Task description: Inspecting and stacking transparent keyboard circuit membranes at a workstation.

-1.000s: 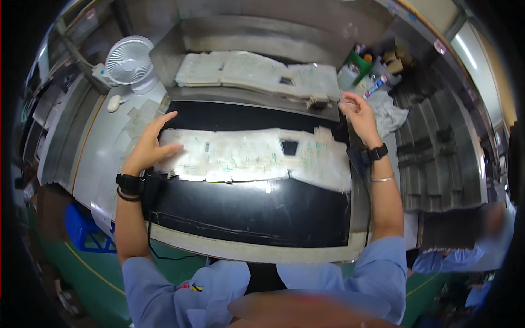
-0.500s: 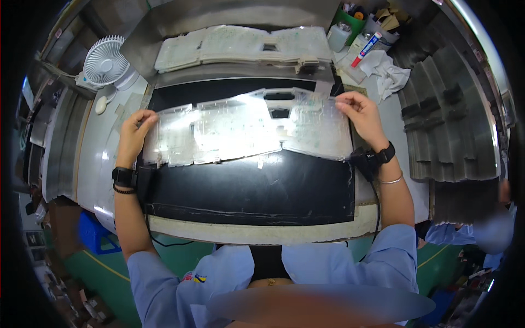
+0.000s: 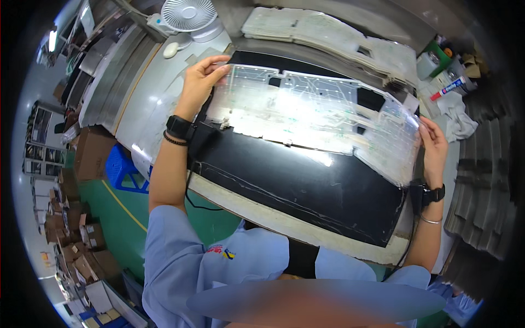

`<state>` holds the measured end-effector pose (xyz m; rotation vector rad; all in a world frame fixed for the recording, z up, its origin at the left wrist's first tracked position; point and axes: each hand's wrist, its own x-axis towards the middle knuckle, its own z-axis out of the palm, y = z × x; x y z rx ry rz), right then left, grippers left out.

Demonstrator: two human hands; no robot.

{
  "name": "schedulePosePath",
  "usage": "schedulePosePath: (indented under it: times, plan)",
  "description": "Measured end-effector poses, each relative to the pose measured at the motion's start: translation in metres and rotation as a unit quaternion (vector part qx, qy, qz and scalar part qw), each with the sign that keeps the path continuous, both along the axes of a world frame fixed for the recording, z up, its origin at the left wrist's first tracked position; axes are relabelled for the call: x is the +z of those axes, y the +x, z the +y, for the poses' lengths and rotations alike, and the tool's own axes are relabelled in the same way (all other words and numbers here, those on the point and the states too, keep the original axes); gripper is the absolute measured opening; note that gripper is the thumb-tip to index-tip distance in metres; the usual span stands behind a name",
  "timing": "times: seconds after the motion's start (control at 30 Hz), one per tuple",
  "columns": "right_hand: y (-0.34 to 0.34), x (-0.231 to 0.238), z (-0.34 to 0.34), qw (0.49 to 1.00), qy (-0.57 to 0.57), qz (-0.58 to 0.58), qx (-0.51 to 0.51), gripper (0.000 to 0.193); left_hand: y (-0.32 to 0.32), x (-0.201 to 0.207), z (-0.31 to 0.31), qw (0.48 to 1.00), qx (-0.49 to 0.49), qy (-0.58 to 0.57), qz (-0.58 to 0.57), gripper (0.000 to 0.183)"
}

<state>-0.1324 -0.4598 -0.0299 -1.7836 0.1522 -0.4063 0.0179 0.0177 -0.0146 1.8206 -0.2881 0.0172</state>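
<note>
A clear plastic keyboard membrane (image 3: pixel 328 98), long and bent in outline with printed lines and cut-out holes, spans the space between my hands above a black mat (image 3: pixel 284 186). Bright glare washes out its middle. At its upper left corner, the thumb and fingers of my left hand (image 3: pixel 201 82) pinch the edge. My right hand (image 3: pixel 433 145) grips the right end, its fingers partly bent at the rim. More layers seem to lie under it, but the glare hides how many. Both wrists carry black straps.
Behind the mat lies a stack of similar membranes (image 3: pixel 328 38). A white fan (image 3: pixel 188 13) and a white computer mouse (image 3: pixel 170 50) are at the far left. To the right are a marker (image 3: pixel 448 88), a crumpled white cloth (image 3: pixel 459 117) and stacked grey sheets (image 3: pixel 481 191).
My view has turned, so the bench now looks slanted down to the right. Both hands still hold the membrane's ends. Printed lines along its far edge show more clearly.
</note>
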Motion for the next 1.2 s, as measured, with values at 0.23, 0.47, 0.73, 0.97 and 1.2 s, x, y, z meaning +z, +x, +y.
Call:
schedulePosePath:
  times: [0.23,0.47,0.73,0.97,1.2]
  plan:
    - [0.005,-0.001,-0.001,0.999,0.008,0.046,0.001,0.025,0.006,-0.004,0.009,1.0,0.009,0.007,0.01,0.032]
    - [0.012,0.043,0.041,0.867,-0.449,-0.12,0.179,0.048,0.0,0.007,-0.007,0.994,-0.061,-0.007,0.087,0.046]
    - [-0.008,0.007,0.05,0.806,-0.561,0.022,0.189,0.063,0.005,-0.008,0.008,0.987,-0.063,-0.026,0.145,0.034]
    - [0.006,-0.01,-0.003,0.93,-0.367,-0.012,-0.001,0.031,0.006,-0.006,0.008,0.983,-0.072,-0.063,0.153,0.022]
    - [-0.003,0.008,0.012,0.998,0.049,0.019,0.035,0.023,0.016,-0.019,0.011,0.99,-0.011,-0.069,0.12,0.019]
